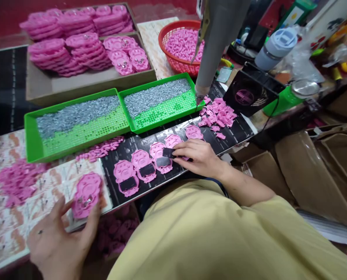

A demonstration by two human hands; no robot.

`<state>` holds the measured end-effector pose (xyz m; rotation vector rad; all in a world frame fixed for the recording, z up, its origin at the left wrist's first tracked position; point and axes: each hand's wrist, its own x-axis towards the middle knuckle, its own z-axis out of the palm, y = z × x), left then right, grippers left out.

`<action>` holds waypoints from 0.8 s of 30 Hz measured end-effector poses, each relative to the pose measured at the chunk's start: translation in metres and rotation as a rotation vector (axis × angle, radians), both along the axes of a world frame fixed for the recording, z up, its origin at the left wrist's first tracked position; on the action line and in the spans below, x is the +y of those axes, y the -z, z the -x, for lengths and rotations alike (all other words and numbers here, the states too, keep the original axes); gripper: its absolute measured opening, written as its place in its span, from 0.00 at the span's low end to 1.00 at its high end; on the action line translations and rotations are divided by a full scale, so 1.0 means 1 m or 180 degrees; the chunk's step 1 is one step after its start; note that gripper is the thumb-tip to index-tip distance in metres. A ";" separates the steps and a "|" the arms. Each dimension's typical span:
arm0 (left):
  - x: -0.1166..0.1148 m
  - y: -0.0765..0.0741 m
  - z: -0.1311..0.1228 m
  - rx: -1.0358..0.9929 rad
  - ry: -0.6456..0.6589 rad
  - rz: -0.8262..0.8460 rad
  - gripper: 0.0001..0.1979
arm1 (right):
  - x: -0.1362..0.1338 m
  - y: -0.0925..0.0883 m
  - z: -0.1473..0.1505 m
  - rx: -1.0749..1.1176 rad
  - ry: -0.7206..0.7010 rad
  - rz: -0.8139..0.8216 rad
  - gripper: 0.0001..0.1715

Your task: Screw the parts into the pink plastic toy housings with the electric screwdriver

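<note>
My left hand (62,237) has its thumb and fingers at the two sides of a pink plastic casing (87,190) with small metal contacts, at the table's left front. Between the fingertips of my right hand (198,157) is a small black rectangular piece (168,153), just above the row of casings. In that row, a pink casing (126,177) and the one beside it each have a dark rectangle in their lower part. A third casing (161,157) shows a greyish rectangle there. Farther right, another casing (193,132) lies beyond my right hand, which partly covers its neighbours.
Two green trays (74,146) of small metal pieces stand behind the row. Beyond are a cardboard box (88,85) of stacked casings and a red basket (179,68). A grey powered screwdriver (208,50) hangs near loose pink parts (218,112). A black fan-like box (250,91) stands right.
</note>
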<state>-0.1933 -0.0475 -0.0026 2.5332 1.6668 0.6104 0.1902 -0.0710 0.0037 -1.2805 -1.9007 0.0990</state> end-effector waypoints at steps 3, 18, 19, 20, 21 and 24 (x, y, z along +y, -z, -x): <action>-0.005 0.001 -0.006 0.0231 -0.0550 -0.0497 0.40 | -0.008 -0.001 0.000 0.0067 -0.0088 0.0046 0.07; -0.041 0.003 -0.001 -0.0034 -0.0961 -0.0576 0.19 | -0.004 0.008 -0.004 -0.0049 -0.0120 -0.0284 0.30; -0.041 0.003 -0.001 -0.0058 -0.0941 -0.0575 0.19 | -0.003 0.007 -0.002 -0.0069 -0.0124 -0.0303 0.29; -0.041 0.003 -0.001 -0.0076 -0.0915 -0.0578 0.19 | -0.003 0.006 -0.001 -0.0093 -0.0119 -0.0308 0.29; -0.040 0.004 -0.001 -0.0091 -0.0888 -0.0590 0.19 | -0.003 0.006 0.000 -0.0117 -0.0110 -0.0298 0.28; -0.038 0.006 -0.002 -0.0134 -0.0843 -0.0661 0.18 | -0.003 0.008 0.000 -0.0168 -0.0059 -0.0193 0.25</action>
